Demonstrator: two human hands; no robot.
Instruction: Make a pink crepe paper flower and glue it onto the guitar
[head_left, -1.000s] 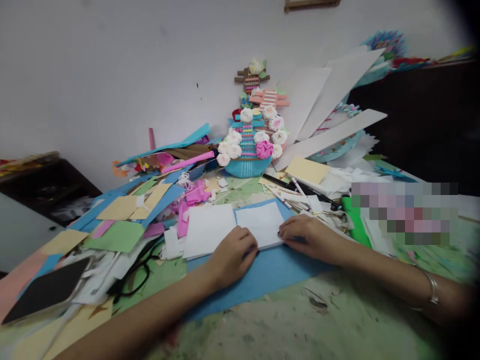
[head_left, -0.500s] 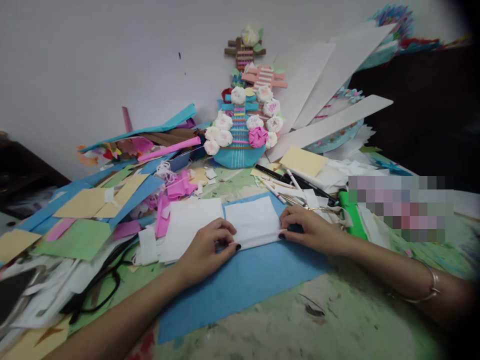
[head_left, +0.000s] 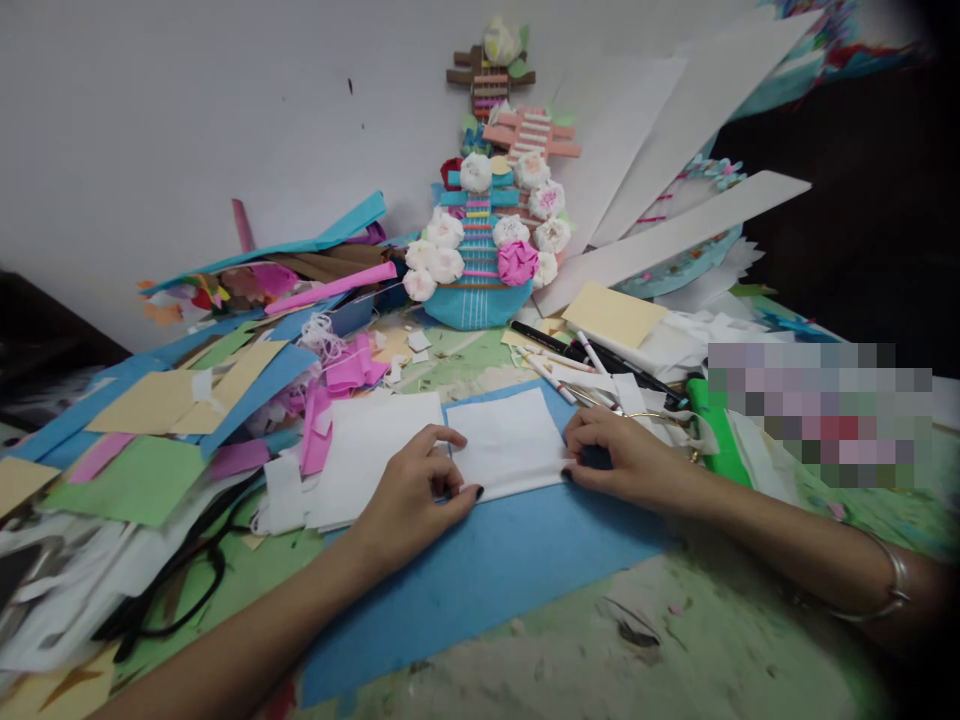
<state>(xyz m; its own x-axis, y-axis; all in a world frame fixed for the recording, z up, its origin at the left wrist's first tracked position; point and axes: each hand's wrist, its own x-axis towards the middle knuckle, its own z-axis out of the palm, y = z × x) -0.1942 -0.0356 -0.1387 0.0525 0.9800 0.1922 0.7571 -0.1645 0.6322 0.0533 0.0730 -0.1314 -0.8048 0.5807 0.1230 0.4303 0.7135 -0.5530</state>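
A white paper sheet point(head_left: 506, 430) lies on a blue sheet point(head_left: 487, 580), with a narrow folded strip along its near edge. My left hand point(head_left: 420, 480) is at its left side, fingers curled, thumb tip at the near left corner and index finger lifted a little. At the opposite end, my right hand point(head_left: 619, 450) pinches the strip's right corner between thumb and bent fingers. A stack of white paper point(head_left: 375, 440) rests just beyond my left hand. The undersides of the fingertips are partly hidden.
Decorated blue paper lutes point(head_left: 476, 300) with paper flowers lean on the wall. Pens and markers point(head_left: 555, 350) and a green object point(head_left: 709, 430) lie right of centre. Coloured paper pieces point(head_left: 135, 480) and black-rimmed glasses point(head_left: 180, 590) crowd the left. White boards point(head_left: 690, 240) lean at the back right.
My left index finger has lifted away from the folded strip, which now looks flatter along the near edge. My right hand keeps its pinch. The view has shifted slightly.
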